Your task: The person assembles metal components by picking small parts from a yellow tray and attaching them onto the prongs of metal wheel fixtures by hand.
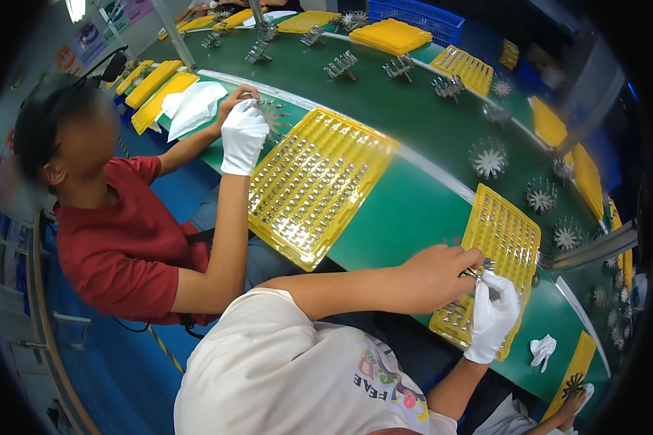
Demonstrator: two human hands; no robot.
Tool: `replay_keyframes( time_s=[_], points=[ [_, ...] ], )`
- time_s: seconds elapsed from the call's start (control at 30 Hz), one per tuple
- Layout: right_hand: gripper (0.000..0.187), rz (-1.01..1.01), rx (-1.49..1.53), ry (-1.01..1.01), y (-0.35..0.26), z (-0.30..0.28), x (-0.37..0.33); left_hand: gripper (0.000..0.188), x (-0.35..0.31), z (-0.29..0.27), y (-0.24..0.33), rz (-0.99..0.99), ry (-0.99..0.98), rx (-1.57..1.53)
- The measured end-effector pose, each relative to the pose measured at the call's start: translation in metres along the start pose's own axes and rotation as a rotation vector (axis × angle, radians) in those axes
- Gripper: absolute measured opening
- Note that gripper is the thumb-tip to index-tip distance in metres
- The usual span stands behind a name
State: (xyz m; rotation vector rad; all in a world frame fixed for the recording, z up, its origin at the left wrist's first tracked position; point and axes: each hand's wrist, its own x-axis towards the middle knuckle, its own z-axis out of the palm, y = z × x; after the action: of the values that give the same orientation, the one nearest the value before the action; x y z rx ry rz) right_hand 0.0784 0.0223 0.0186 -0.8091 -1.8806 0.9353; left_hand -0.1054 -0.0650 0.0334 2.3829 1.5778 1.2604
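Observation:
My bare left hand (435, 279) has its fingertips pinched on a small shiny metal part (471, 273), above a yellow tray (486, 210). Close against it, my right hand (495, 308), in a white glove, has its thumb and fingers closed at the same spot. Another bit of metal (488, 264) pokes up by the gloved fingertips; I cannot make out whether the two pieces are joined. Rows of small metal parts fill the tray's far portion, while the hands partly cover its near portion.
At left, a co-worker in red (130, 246) holds a spiky metal wheel (272, 119) beside a larger filled yellow tray (319, 188). A green conveyor (428, 123) carries several spiked metal assemblies (489, 159). A crumpled white cloth or glove (543, 351) and another person's hand (569, 409) are at right.

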Motion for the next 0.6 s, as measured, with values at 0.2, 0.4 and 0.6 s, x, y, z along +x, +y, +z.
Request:
replay_keyframes(
  time_s=[0.2,0.4,0.6],
  points=[
    [0.019,0.022,0.01,0.017,0.003,-0.007,-0.005,0.008,-0.001,0.007,-0.009,-0.056,-0.013,0.073],
    [0.02,0.133,-0.402,-0.101,0.053,-0.075,-0.033,0.009,0.002,-0.01,-0.018,-0.192,-0.026,0.016],
    [0.015,0.115,-0.564,-0.079,0.037,-0.079,-0.053,0.008,0.007,-0.029,-0.028,-0.249,0.09,0.032]
  ],
)
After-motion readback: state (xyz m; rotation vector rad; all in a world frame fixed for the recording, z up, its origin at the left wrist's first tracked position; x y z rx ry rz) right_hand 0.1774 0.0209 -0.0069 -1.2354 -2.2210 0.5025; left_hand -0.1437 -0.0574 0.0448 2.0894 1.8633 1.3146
